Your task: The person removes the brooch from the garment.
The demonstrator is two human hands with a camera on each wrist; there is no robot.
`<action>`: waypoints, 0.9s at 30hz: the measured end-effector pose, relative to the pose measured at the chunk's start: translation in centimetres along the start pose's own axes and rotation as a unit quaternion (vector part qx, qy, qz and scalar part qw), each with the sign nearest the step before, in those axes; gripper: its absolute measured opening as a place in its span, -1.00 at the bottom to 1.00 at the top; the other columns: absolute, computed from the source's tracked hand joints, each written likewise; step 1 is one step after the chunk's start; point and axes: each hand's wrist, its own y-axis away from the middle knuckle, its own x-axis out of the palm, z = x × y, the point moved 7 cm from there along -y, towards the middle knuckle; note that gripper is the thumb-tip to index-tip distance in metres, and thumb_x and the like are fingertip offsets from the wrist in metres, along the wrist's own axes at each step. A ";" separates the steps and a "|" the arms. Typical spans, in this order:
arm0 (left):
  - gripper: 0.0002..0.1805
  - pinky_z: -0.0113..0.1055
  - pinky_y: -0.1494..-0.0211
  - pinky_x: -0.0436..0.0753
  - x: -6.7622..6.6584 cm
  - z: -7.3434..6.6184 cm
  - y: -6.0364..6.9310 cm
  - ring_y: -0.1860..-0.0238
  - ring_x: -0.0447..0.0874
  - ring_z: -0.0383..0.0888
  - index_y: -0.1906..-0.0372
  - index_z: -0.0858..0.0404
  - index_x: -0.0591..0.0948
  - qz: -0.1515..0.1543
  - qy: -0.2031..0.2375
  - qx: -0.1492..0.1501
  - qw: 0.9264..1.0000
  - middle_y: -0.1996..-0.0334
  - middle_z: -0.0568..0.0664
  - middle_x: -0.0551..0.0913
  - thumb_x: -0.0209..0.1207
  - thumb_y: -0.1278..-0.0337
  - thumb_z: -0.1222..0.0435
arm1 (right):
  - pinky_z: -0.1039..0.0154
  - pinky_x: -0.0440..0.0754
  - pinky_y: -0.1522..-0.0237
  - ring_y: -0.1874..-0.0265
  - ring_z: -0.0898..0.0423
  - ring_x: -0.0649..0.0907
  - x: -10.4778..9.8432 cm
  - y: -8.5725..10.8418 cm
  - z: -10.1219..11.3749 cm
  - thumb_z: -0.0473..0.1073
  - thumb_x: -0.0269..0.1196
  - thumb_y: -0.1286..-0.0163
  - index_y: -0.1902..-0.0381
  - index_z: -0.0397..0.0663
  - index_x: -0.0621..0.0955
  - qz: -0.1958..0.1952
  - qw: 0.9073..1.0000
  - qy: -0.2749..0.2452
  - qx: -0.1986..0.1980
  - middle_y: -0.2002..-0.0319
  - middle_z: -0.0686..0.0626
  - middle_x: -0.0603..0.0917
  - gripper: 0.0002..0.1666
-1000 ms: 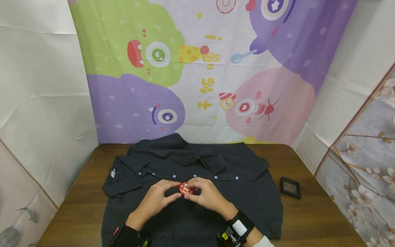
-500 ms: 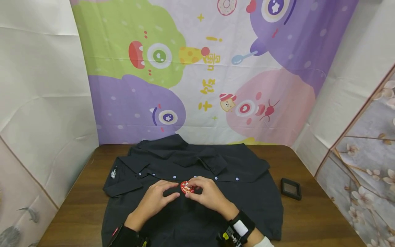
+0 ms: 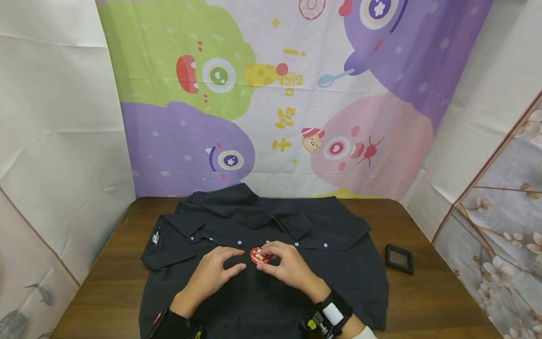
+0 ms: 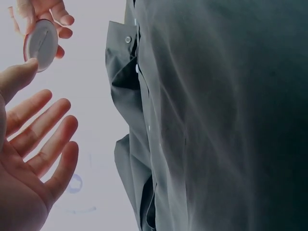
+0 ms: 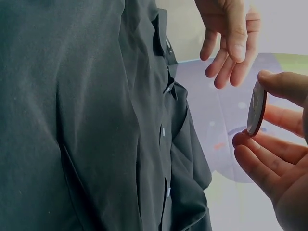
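Note:
A round red button badge (image 3: 256, 256) with a printed front is pinched by its edge between the thumb and fingers of my right hand (image 3: 289, 269), above the dark shirt (image 3: 338, 282). Its pale back with a pin across it faces the left wrist camera, where the badge (image 4: 43, 44) looks tilted. My left hand (image 3: 215, 269) hovers just left of the badge, fingers spread and slightly bent, holding nothing. In the right wrist view the badge (image 5: 256, 109) is nearly edge-on and stands apart from the left hand (image 5: 231, 36).
The shirt lies spread over the brown wooden table (image 3: 427, 296), its row of pale buttons running across and one cuff folded to the left. A small black frame-like box (image 3: 399, 258) sits to its right. A cartoon-printed cloth (image 3: 271, 169) hangs behind the table.
The left fingers have let go of the badge and drawn slightly left. My right hand has carried it a little to the right. The shirt lies as before.

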 end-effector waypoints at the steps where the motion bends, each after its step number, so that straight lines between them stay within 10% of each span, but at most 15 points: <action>1: -0.70 -0.07 -0.09 0.64 0.0 0.0 0.0 -0.02 0.68 -0.08 0.09 0.13 0.73 0.001 -0.001 -0.002 1.000 0.08 -0.09 0.74 0.40 -0.03 0.16 | 0.24 0.71 0.24 0.31 0.19 0.67 0.0 0.0 0.0 -0.12 0.47 -0.13 0.21 -0.04 0.72 0.001 1.000 -0.002 0.003 0.18 0.00 0.73 -0.73; 27: -0.60 -0.04 -0.15 0.59 0.0 0.5 0.0 -0.04 0.65 -0.05 -0.04 0.17 0.67 0.009 0.000 -0.043 0.999 0.04 -0.06 0.74 0.38 -0.06 0.16 | 0.34 0.68 0.29 0.32 0.20 0.67 -1.3 0.2 -0.5 -0.14 0.47 -0.13 0.19 -0.07 0.73 -0.022 1.000 0.001 0.015 0.11 -0.04 0.73 -0.73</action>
